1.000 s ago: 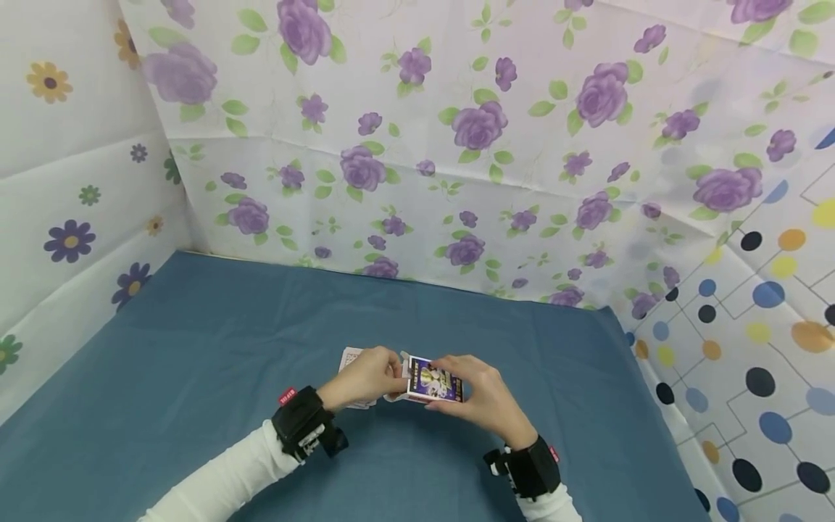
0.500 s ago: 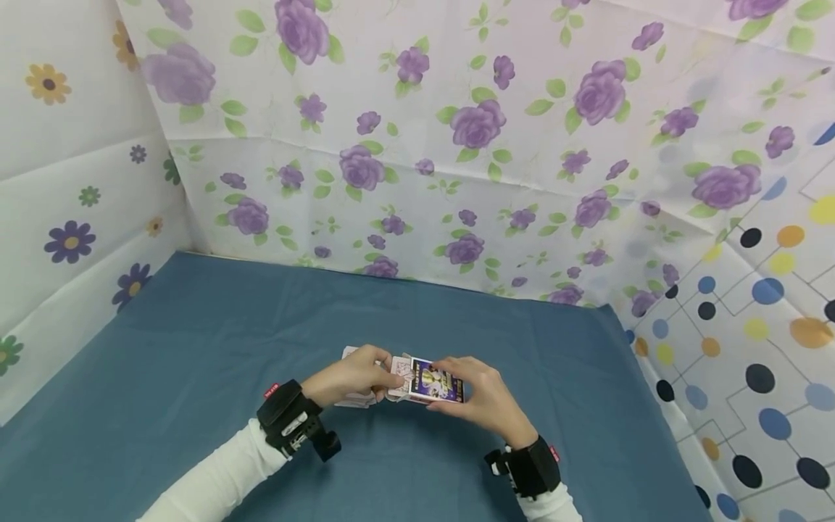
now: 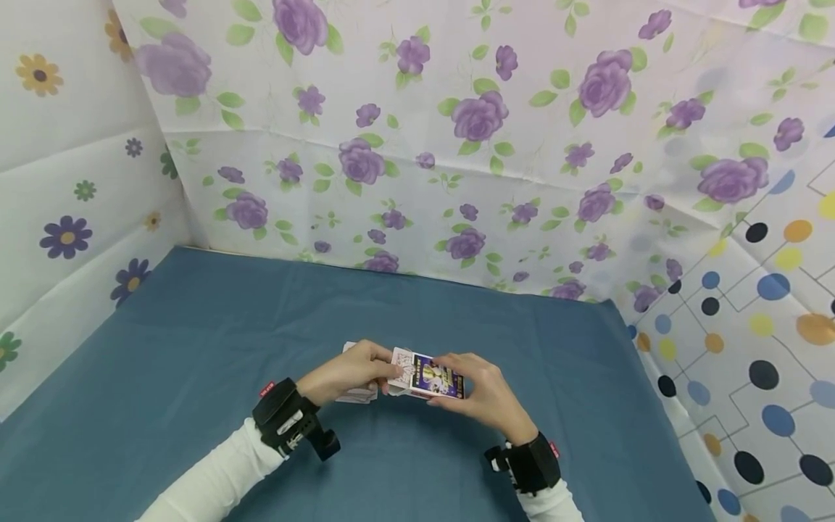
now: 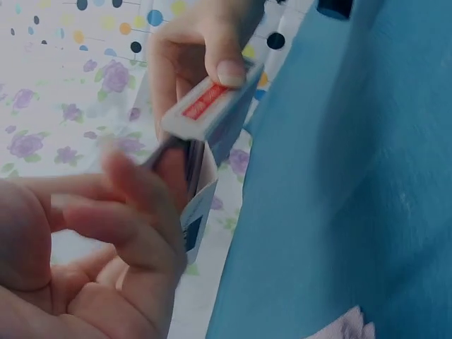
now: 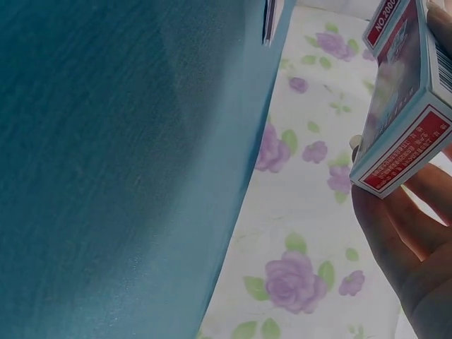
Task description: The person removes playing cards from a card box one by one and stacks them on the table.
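A purple and white playing-card box (image 3: 438,377) is held slightly above the table by my right hand (image 3: 483,391), thumb on one edge and fingers on the other. White patterned playing cards (image 3: 403,366) stick partway out of its open left end. My left hand (image 3: 352,373) pinches the ends of these cards between thumb and fingers. In the left wrist view its fingers (image 4: 134,205) are at the box's opening and partly blurred. Beneath the left hand, a pile of playing cards (image 3: 359,396) lies on the table, mostly hidden.
Blue cloth (image 3: 261,312) covers the table. A floral sheet (image 3: 417,174) hangs along the back edge. A daisy-print sheet (image 3: 78,290) stands at the left and a dotted sheet (image 3: 750,348) at the right. Both wrists wear black camera straps.
The left hand has drawn back a little to the left, and cards now show sticking out of the box. The right hand keeps the box nearly in place.
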`<state>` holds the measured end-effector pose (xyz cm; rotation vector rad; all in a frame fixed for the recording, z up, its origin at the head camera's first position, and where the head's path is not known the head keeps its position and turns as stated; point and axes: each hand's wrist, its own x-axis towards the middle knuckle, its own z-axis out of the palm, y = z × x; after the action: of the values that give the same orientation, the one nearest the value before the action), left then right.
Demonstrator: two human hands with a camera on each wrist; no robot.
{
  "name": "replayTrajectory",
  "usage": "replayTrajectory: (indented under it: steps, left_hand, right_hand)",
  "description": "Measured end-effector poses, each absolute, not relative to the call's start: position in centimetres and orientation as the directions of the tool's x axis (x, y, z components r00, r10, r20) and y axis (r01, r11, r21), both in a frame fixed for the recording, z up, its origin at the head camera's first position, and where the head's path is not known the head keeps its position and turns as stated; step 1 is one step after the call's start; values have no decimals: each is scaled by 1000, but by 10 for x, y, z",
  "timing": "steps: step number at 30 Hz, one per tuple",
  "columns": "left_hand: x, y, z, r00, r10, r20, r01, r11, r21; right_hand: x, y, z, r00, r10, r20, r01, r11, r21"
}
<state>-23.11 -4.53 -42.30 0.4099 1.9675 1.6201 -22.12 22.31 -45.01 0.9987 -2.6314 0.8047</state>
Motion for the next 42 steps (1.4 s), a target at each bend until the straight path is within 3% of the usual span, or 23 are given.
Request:
replayTrajectory:
  steps: [9, 17, 28, 34, 42]
  left_hand:
    - [-228, -61, -419, -759, 619, -203, -190, 87, 978]
    - [-232, -88, -427, -792, 590, -155, -191, 1, 982]
    - [-250, -106, -448, -944, 250, -215, -187, 131, 974]
    - [-264, -104, -468, -967, 106, -230, -202, 228, 953]
    - [-272, -100, -482, -975, 31, -219, -200, 299, 933]
  right_hand:
    - [-220, 224, -449, -757, -536, 373, -653, 640, -406]
    - [-221, 226, -449, -767, -533, 357, -642, 656, -398]
    - [-221, 226, -452, -764, -535, 362, -645, 650, -402]
    - [-220, 228, -453, -775, -527, 349, -632, 655, -414]
    - [-219, 231, -454, -782, -521, 343, -624, 653, -430]
